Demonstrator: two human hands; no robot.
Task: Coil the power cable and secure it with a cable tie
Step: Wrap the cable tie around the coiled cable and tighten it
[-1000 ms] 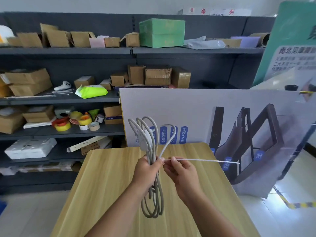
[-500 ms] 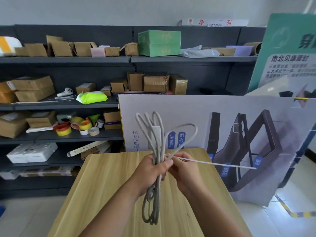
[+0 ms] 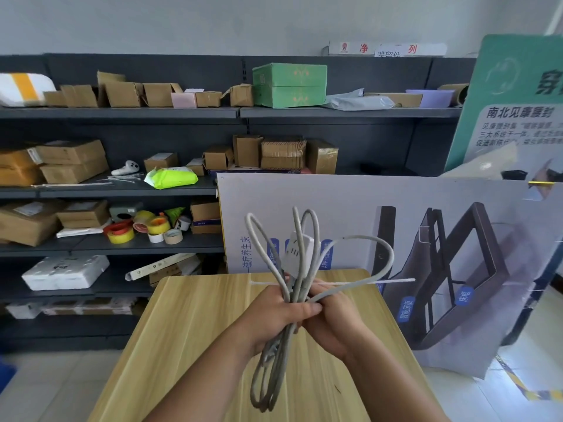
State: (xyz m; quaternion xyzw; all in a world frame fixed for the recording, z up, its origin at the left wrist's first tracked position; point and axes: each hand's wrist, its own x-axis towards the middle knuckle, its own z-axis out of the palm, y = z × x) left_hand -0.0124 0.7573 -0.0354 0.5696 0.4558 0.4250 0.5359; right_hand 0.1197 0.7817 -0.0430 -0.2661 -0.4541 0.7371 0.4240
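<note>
My left hand [image 3: 278,312] grips the middle of a coiled grey power cable [image 3: 269,373], held upright above the wooden table [image 3: 189,330]. Loops stick up above the fist, with a white socket block [image 3: 297,249] among them, and one loose end [image 3: 374,248] arcs out to the right. More loops hang below the hand. My right hand [image 3: 333,318] presses against the bundle from the right and holds a thin white cable tie [image 3: 365,282]. The tie lies horizontally behind the coil, its short end poking out on the left and its long tail pointing right.
Dark shelves [image 3: 122,112] full of cardboard boxes and tape rolls [image 3: 146,228] stand behind the table. A large printed board [image 3: 426,208] leans against the table's far right side. More white cable ties [image 3: 125,178] lie on a middle shelf.
The cable tie has slid left behind the coil, so its short end now shows on the left of the bundle. The cable's loose end has swung further out to the right.
</note>
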